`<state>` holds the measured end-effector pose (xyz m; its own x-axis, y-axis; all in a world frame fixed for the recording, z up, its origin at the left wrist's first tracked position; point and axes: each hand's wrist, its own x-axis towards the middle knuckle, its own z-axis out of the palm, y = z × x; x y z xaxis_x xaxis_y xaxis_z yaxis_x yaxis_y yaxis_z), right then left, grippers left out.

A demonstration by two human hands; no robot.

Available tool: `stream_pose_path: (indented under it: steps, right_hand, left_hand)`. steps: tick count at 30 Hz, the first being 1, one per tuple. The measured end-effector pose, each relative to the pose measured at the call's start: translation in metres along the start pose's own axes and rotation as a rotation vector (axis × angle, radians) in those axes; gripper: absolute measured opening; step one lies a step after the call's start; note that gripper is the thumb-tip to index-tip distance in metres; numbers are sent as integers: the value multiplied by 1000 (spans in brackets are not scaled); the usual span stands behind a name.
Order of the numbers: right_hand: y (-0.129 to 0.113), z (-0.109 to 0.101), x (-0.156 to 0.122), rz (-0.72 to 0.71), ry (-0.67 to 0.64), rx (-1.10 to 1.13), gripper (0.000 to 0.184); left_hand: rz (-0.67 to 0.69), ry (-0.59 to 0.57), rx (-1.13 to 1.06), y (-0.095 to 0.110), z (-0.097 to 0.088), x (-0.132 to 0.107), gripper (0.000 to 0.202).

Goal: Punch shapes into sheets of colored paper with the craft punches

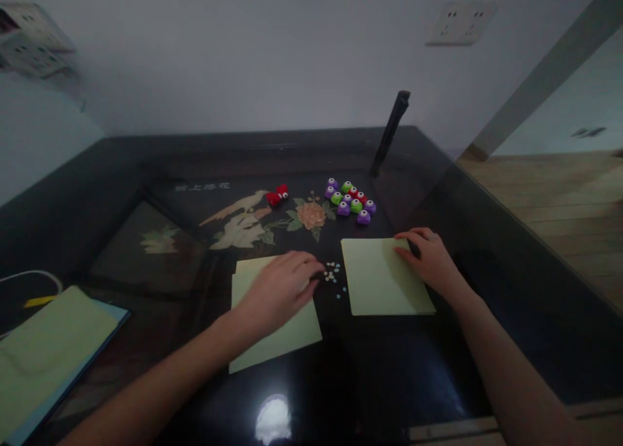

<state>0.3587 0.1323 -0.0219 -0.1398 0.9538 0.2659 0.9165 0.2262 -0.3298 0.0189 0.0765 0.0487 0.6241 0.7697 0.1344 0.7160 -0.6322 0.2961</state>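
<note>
Two pale yellow-green paper sheets lie on a dark glossy table point(146, 173). My left hand point(280, 287) rests palm down on the left sheet point(287, 335), fingers stretched flat toward its right edge. My right hand point(428, 258) lies on the right edge of the right sheet point(379, 280), fingers spread flat. Between the two sheets lies a scatter of tiny punched paper bits point(333, 276). Farther back sits a cluster of several small purple, green and red craft punches point(350, 200), and two red punches point(277, 195) lie to its left.
A stack of yellow-green and blue paper point(43, 355) sits at the table's near left corner beside a white cable point(34, 276). A black stick-like object point(392, 131) leans up behind the punches. The table top carries a flower-and-bird inlay point(257, 222). Wood floor point(559, 199) lies to the right.
</note>
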Motion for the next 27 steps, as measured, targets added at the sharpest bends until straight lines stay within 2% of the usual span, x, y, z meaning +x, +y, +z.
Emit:
stream_pose_path:
  steps: [4, 7, 9, 12, 15, 18, 23, 27]
  right_hand:
    - [0, -3, 1, 4, 53, 16, 33]
    - [-4, -7, 1, 35, 52, 61, 33]
    - [-8, -9, 1, 59, 42, 106, 31]
    - [-17, -13, -1, 75, 50, 148, 27]
    - [-30, -14, -2, 69, 65, 192, 27]
    - [-50, -13, -3, 42, 40, 281, 26]
    - [-93, -4, 8, -180, -107, 353, 20]
    - [-135, 7, 46, -440, -191, 196, 17]
  left_hand:
    - [-310, 34, 109, -71, -3, -50, 23]
    - [-397, 59, 89, -97, -5, -70, 25]
    - [-406, 25, 85, -98, -6, -72, 32]
    - [-416, -49, 89, -85, -6, -70, 41]
    - [-419, -104, 51, -75, -2, -68, 41]
    - [-434, -147, -8, -74, -1, -68, 41]
    - [-431, -100, 49, -74, -6, -71, 39]
    - [-463, -94, 124, -70, -10, -75, 43]
